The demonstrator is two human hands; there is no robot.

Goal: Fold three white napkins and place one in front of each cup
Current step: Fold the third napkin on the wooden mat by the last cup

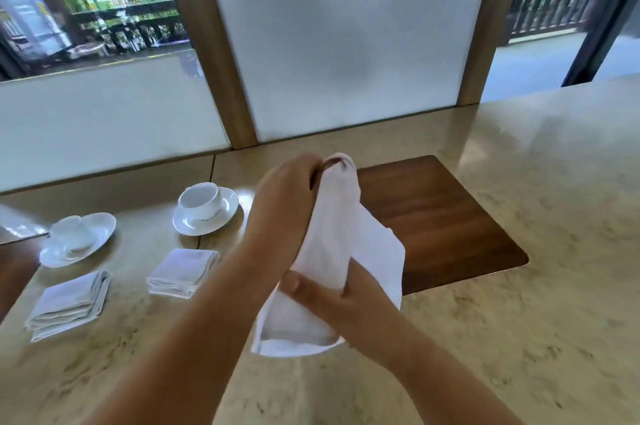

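A white napkin was held above the bench by both hands. Its top end was gripped by the left hand, and its lower part was pinched by the right hand, so that it hung partly folded. To the left, two cups were seen on saucers, with a folded napkin laid in front of the nearer cup and another before the farther. A dark wooden panel was set into the bench behind the hands.
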